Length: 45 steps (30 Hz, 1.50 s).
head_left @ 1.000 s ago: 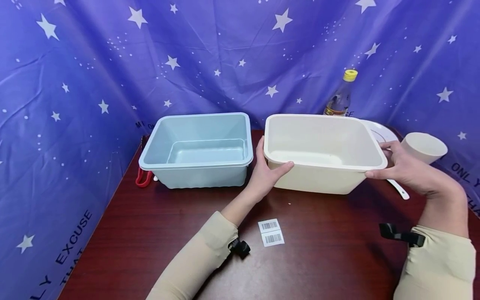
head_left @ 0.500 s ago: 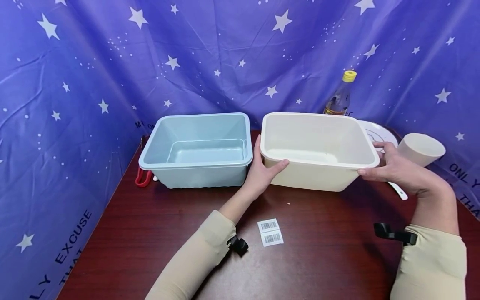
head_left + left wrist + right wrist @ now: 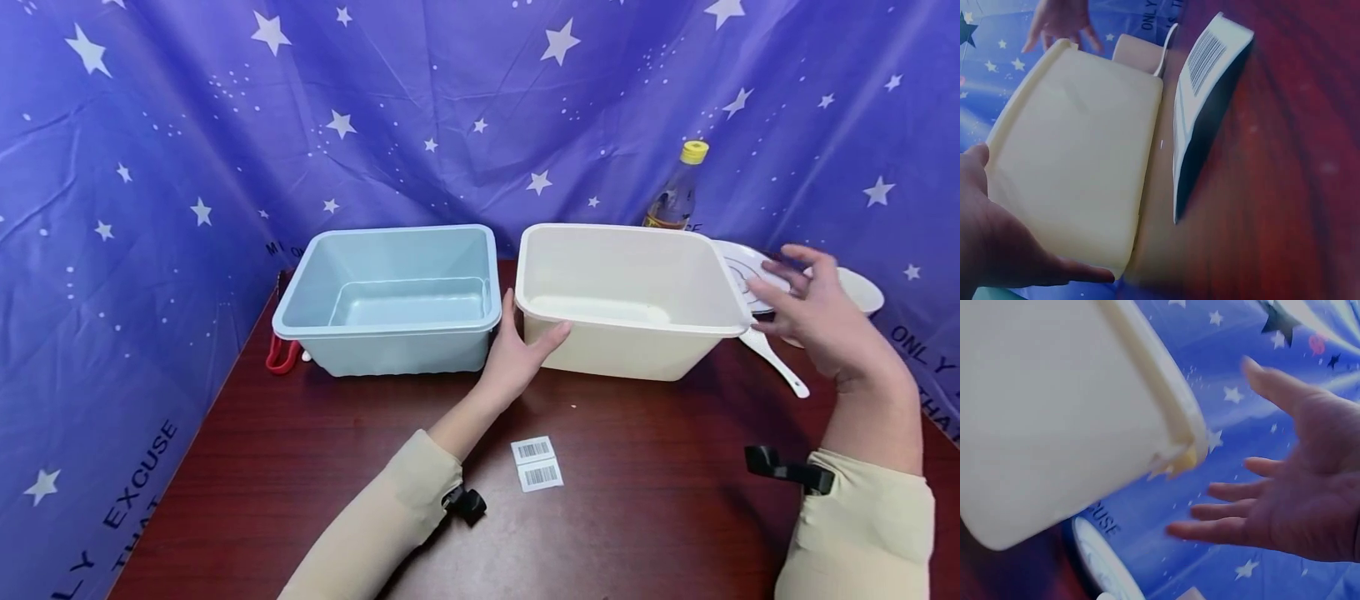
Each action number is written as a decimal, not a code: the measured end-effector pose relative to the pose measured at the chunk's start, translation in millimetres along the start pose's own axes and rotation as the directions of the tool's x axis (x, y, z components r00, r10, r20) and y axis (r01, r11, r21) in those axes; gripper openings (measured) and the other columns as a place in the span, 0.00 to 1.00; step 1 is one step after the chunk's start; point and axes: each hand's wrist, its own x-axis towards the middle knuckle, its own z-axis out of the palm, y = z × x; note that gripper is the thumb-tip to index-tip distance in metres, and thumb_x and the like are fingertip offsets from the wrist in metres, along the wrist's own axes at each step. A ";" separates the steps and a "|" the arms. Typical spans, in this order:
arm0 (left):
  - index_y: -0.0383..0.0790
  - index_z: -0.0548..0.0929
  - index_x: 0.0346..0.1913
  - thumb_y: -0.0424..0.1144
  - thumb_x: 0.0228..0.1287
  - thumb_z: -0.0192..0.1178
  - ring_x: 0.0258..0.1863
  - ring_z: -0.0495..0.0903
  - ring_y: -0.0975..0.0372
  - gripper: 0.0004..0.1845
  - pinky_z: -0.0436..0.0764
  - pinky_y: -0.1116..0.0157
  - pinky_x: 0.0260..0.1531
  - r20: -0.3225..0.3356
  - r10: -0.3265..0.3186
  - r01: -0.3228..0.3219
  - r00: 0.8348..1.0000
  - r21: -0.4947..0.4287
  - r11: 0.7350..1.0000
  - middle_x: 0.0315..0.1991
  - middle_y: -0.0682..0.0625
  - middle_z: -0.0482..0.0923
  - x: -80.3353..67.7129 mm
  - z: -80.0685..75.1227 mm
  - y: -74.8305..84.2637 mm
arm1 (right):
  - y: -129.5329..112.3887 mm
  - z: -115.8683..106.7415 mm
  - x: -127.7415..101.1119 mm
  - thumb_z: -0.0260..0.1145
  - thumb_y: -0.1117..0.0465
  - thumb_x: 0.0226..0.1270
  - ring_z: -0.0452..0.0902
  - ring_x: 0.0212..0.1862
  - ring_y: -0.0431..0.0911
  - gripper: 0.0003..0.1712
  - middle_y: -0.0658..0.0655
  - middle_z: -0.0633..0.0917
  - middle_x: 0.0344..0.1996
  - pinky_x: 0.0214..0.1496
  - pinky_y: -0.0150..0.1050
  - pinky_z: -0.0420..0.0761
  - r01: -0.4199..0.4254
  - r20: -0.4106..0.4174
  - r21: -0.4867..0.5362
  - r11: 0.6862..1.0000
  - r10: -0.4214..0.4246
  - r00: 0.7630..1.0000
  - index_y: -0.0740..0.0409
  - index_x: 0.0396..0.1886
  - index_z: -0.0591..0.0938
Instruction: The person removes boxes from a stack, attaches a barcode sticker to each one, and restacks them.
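In the head view, the left hand (image 3: 512,364) spreads around the near left corner of a cream rectangular plastic bin (image 3: 622,354), thumb against its front wall. The bin stands on the dark red wooden table (image 3: 637,525), right of a pale blue rectangular plastic bin (image 3: 397,354).

The left wrist view shows that thumb and fingers parted, touching the cream bin.

In the right wrist view, the right hand (image 3: 1310,481) (slightly blurred) is spread, apart from the cream bin.
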 end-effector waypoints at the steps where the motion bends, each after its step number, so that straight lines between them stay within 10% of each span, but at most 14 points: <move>1: 0.47 0.42 0.83 0.60 0.59 0.69 0.77 0.53 0.61 0.59 0.57 0.56 0.72 0.004 -0.003 0.003 1.000 0.007 1.000 0.80 0.50 0.51 -2.5 -1.7 0.1 | -4.4 3.0 -1.8 0.60 0.66 0.75 0.74 0.49 0.33 0.32 0.56 0.64 0.65 0.34 0.31 0.84 0.049 -0.057 0.037 0.998 -0.047 0.997 0.48 0.67 0.53; 9: 0.43 0.52 0.81 0.59 0.61 0.67 0.75 0.58 0.56 0.52 0.61 0.52 0.71 0.055 -0.024 0.016 0.998 0.131 0.991 0.77 0.47 0.58 -28.6 -13.8 3.9 | -39.0 45.3 -19.1 0.67 0.72 0.68 0.76 0.56 0.46 0.20 0.56 0.77 0.58 0.39 0.27 0.83 0.364 -0.315 0.055 0.930 -0.330 0.890 0.61 0.58 0.78; 16: 0.43 0.59 0.77 0.54 0.63 0.67 0.73 0.63 0.49 0.45 0.63 0.49 0.69 0.116 -0.004 -0.014 0.993 0.149 0.989 0.73 0.39 0.64 -49.1 -29.7 4.1 | -53.2 85.9 -34.3 0.59 0.79 0.69 0.81 0.52 0.55 0.18 0.68 0.81 0.55 0.45 0.39 0.85 0.518 -0.147 0.258 0.816 -0.497 0.855 0.80 0.58 0.73; 21: 0.42 0.63 0.75 0.50 0.66 0.65 0.70 0.66 0.47 0.38 0.65 0.49 0.68 0.173 0.016 -0.048 0.985 0.184 0.982 0.71 0.40 0.67 -63.1 -44.0 5.1 | -52.6 118.9 -41.3 0.56 0.80 0.71 0.82 0.52 0.53 0.17 0.67 0.82 0.53 0.48 0.40 0.85 0.487 0.032 0.242 0.839 -0.508 0.861 0.82 0.58 0.72; 26: 0.43 0.68 0.70 0.46 0.68 0.64 0.66 0.72 0.45 0.31 0.70 0.46 0.64 0.187 -0.003 -0.034 0.982 0.194 0.980 0.68 0.40 0.71 -75.7 -58.7 1.3 | -41.3 150.5 -51.1 0.59 0.75 0.73 0.84 0.49 0.47 0.16 0.61 0.83 0.51 0.50 0.36 0.83 0.406 0.243 0.001 0.914 -0.394 0.887 0.72 0.58 0.77; 32: 0.39 0.71 0.66 0.41 0.69 0.63 0.57 0.79 0.48 0.26 0.76 0.49 0.58 0.208 -0.016 -0.018 0.978 0.162 0.987 0.58 0.39 0.78 -86.1 -69.0 -4.4 | -14.1 175.9 -58.8 0.63 0.66 0.74 0.84 0.47 0.47 0.11 0.61 0.84 0.48 0.47 0.38 0.84 0.286 0.381 -0.244 0.927 -0.179 0.907 0.63 0.53 0.79; 37: 0.37 0.74 0.61 0.39 0.68 0.64 0.47 0.82 0.59 0.22 0.79 0.58 0.50 0.235 -0.047 -0.001 0.971 0.202 0.979 0.49 0.44 0.81 -91.9 -70.5 -10.5 | 15.2 186.7 -61.5 0.66 0.60 0.73 0.82 0.45 0.55 0.14 0.60 0.83 0.46 0.45 0.46 0.85 0.114 0.490 -0.301 0.947 0.051 0.870 0.63 0.53 0.79; 45: 0.35 0.76 0.56 0.37 0.65 0.65 0.30 0.82 0.61 0.19 0.78 0.66 0.31 0.301 -0.146 0.071 0.942 0.246 0.967 0.32 0.53 0.82 -92.6 -71.0 -12.2 | 45.0 195.1 -62.9 0.67 0.58 0.71 0.80 0.35 0.52 0.14 0.59 0.82 0.34 0.33 0.48 0.82 -0.045 0.494 -0.489 0.871 0.319 0.808 0.62 0.48 0.78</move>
